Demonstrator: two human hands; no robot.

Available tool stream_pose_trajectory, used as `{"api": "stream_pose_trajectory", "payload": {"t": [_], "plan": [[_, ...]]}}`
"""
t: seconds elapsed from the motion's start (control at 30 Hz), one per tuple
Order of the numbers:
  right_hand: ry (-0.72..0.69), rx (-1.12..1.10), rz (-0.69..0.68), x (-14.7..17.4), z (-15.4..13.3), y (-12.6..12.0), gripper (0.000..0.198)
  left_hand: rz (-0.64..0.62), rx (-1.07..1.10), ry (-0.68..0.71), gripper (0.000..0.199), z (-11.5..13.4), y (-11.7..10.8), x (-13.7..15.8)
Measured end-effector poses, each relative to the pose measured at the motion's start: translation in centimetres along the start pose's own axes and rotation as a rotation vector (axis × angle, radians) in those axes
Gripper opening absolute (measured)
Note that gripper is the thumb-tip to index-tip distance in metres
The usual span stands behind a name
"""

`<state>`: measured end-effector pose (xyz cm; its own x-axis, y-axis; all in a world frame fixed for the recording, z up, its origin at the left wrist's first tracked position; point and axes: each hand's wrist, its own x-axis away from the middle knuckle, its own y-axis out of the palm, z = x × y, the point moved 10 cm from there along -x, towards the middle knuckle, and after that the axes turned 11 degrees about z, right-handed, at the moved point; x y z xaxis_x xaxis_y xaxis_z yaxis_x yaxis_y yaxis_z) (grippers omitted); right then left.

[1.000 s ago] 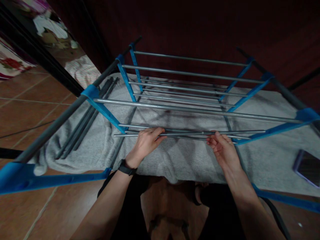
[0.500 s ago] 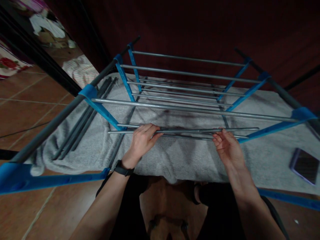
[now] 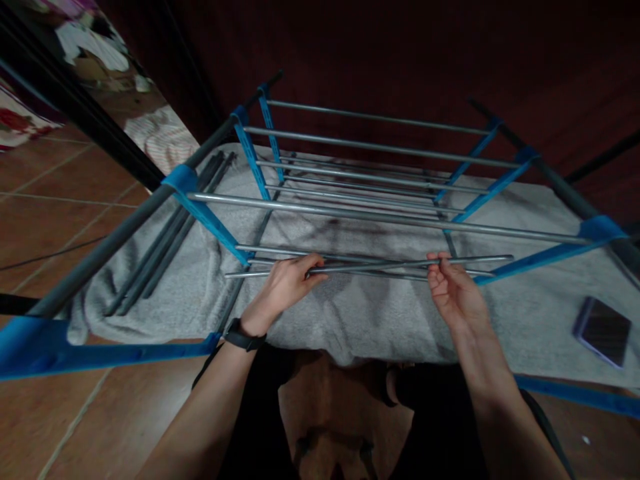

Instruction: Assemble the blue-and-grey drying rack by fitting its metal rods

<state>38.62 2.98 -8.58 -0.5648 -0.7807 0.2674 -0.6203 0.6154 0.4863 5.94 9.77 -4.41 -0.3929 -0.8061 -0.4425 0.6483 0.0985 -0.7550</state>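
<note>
A loose thin grey metal rod runs between my two hands, tilted slightly with its right end higher. My left hand, with a black band at the wrist, is closed around it left of centre. My right hand pinches the same rod nearer its right end. Just behind it, a rack of grey rods joined by blue plastic brackets stands on a grey blanket. Low rods of the rack pass close behind the held rod, partly hidden by my left hand.
Several dark grey tubes lie on the blanket at the left. A phone rests on the blanket at the right. Behind the rack hangs a dark red curtain. Tiled floor shows at the left.
The held rod's left end has come down and slightly right, so the rod is more tilted. My left hand has lowered slightly with it; both hands keep their hold.
</note>
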Motion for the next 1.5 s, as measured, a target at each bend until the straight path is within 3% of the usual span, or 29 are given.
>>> {"api": "stream_pose_trajectory", "payload": {"t": [0.33, 0.83, 1.17, 1.5], "plan": [[-0.043, 0.006, 0.021, -0.3, -0.4, -0.3, 0.012, 0.106, -0.033, 0.036, 0.026, 0.9, -1.6, -0.5], [-0.063, -0.023, 0.026, -0.6, -0.7, -0.5, 0.011, 0.033, -0.048, -0.008, 0.019, -0.1, -0.4, -0.3], [-0.048, -0.006, 0.031, -0.5, -0.4, -0.7, 0.014, 0.075, -0.033, 0.016, 0.025, 0.5, -1.1, -0.4], [-0.024, 0.044, -0.015, -0.5, -0.2, -0.3, 0.017, 0.003, -0.055, -0.008, 0.026, 0.2, -0.4, -0.4]]}}
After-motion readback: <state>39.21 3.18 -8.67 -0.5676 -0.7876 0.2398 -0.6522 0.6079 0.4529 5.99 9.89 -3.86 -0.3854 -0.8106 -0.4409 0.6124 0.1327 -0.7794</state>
